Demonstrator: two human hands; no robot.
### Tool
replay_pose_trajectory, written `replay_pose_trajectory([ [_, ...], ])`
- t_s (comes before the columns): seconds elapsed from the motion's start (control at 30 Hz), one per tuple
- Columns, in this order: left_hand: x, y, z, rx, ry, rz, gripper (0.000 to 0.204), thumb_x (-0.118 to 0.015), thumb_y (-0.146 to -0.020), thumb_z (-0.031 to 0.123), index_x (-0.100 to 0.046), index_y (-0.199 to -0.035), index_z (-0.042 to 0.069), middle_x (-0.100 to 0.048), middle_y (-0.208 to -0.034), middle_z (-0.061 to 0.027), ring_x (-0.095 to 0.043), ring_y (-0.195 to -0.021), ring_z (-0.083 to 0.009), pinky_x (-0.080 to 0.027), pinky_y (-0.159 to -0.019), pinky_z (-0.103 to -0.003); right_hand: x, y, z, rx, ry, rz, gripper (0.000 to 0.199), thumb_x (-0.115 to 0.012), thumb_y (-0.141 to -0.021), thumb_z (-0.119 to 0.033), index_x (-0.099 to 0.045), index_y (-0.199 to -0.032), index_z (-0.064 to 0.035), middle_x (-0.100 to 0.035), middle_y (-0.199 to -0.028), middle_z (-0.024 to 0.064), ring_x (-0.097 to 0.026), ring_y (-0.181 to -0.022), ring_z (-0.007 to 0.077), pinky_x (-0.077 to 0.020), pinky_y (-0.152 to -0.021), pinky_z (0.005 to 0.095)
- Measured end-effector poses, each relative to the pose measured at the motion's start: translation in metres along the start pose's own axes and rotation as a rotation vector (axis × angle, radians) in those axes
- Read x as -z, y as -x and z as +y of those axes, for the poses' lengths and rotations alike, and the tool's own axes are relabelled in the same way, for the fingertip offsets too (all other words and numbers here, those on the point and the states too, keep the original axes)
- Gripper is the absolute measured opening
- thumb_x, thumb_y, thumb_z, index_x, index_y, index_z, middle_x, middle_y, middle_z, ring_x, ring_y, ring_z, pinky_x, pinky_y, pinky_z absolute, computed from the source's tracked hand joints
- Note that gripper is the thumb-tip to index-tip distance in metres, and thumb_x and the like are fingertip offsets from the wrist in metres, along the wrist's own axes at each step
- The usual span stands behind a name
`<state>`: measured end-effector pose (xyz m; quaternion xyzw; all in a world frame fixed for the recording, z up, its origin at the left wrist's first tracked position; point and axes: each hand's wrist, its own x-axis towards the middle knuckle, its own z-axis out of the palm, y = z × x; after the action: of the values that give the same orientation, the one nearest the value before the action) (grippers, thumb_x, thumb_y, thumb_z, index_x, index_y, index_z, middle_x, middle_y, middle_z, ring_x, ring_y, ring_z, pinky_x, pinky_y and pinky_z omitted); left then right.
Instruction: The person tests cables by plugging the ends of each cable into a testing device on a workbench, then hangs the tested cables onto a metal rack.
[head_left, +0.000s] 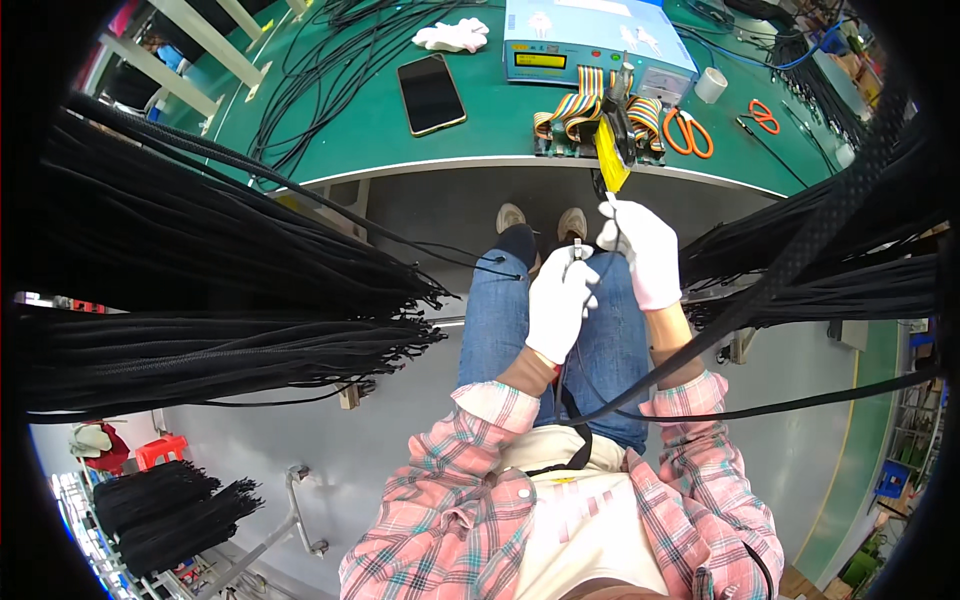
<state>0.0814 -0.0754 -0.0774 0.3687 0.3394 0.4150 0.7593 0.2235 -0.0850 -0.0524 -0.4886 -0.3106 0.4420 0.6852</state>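
My left hand (562, 302), in a white glove, is closed on a small metal-tipped cable connector (577, 250) that points up toward the bench. Beside it to the right, my right hand (642, 250), also gloved, pinches a pale cable connector (611, 201). That end sits just below a yellow-wrapped piece (611, 158) jutting over the bench's front edge; whether the two touch, I cannot tell. Thin black cable hangs from my hands over my lap. Above stands a light blue test box (598, 40) with a lit display, joined by striped ribbon cables (585, 100) to a fixture at the edge.
Thick bundles of black cables lie at left (230, 220) and right (820, 270), flanking my legs. On the green bench (330, 140) are a phone (432, 95), a white glove (452, 36), orange-handled scissors (688, 134), orange-handled snips (763, 117) and a white roll (711, 85).
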Motion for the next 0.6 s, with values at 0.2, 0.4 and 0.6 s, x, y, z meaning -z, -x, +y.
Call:
replay_pose_trajectory([
  [0.2, 0.000, -0.053, 0.033, -0.080, -0.070, -0.001, 0.023, -0.048, -0.095, 0.010, -0.061, -0.111, 0.001, -0.061, -0.069, -0.0037, -0.049, -0.050, -0.0072, -0.039, -0.046, -0.019, 0.028, -0.008, -0.011, -0.110, -0.315, 0.050, 0.024, -0.053, -0.094, -0.014, -0.064, -0.105, 0.0030, -0.059, -0.075, 0.0068, -0.053, -0.064, 0.0144, -0.0443, -0.061, 0.0257],
  [0.4, -0.005, -0.081, 0.048, -0.107, -0.043, -0.032, 0.022, -0.049, -0.096, 0.013, -0.063, -0.109, 0.002, -0.060, -0.068, -0.0032, -0.049, -0.051, -0.0075, -0.039, -0.046, -0.019, 0.041, -0.025, -0.006, -0.188, -0.448, 0.022, 0.024, -0.051, -0.095, -0.016, -0.061, -0.109, 0.0012, -0.054, -0.072, 0.0046, -0.049, -0.062, 0.0144, -0.0423, -0.059, 0.0275],
  [0.6, -0.004, -0.091, 0.045, -0.119, -0.013, -0.043, 0.021, -0.048, -0.096, 0.012, -0.063, -0.106, 0.002, -0.058, -0.063, -0.0021, -0.045, -0.046, -0.0060, -0.036, -0.041, -0.017, 0.045, -0.031, 0.001, -0.203, -0.473, -0.022, 0.025, -0.052, -0.095, -0.018, -0.061, -0.108, 0.0011, -0.053, -0.074, 0.0042, -0.049, -0.063, 0.0145, -0.0418, -0.059, 0.0282],
])
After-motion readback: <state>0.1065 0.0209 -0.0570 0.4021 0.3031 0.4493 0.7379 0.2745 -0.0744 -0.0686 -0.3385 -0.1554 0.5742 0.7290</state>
